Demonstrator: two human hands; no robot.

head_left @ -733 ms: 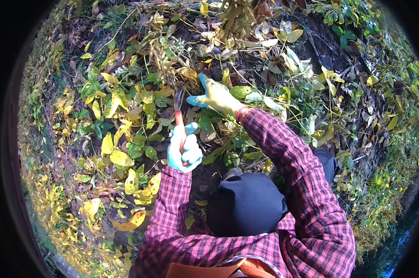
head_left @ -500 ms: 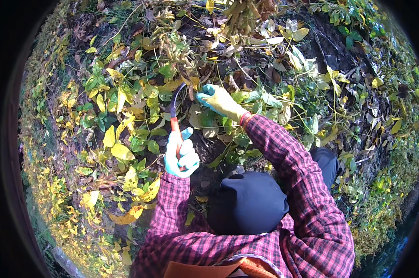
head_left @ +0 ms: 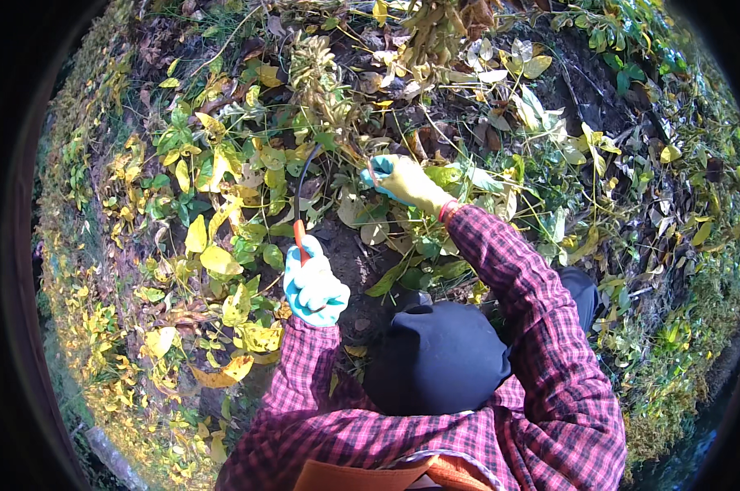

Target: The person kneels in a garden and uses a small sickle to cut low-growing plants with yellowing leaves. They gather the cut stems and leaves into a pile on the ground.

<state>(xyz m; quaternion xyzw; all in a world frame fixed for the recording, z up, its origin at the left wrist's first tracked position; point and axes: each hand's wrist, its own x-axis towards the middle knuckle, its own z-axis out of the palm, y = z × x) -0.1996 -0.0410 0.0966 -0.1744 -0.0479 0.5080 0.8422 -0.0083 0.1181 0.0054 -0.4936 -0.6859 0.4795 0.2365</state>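
Note:
My left hand, in a pale blue and white glove, is wrapped around the orange handle of a sickle. Its dark, thin blade curves up and to the right among the leaves, its tip beside the base of a dry plant with brown pods, likely a soybean plant. On the right of that base is my right hand, in a yellow glove with blue fingers. Those fingers are curled closed around the plant's lower stem, which is mostly hidden by the glove and leaves.
Yellow and green leaves cover the ground on the left. Another cluster of dry pods stands at the top. Bare dark soil shows between my arms. My dark-clad knee is just below, with a dark boot or leg to the right.
My right hand has shifted slightly right, and the podded plant stands out more fully above it. The sickle and my left hand have drawn slightly down and left, the grip turning a little.

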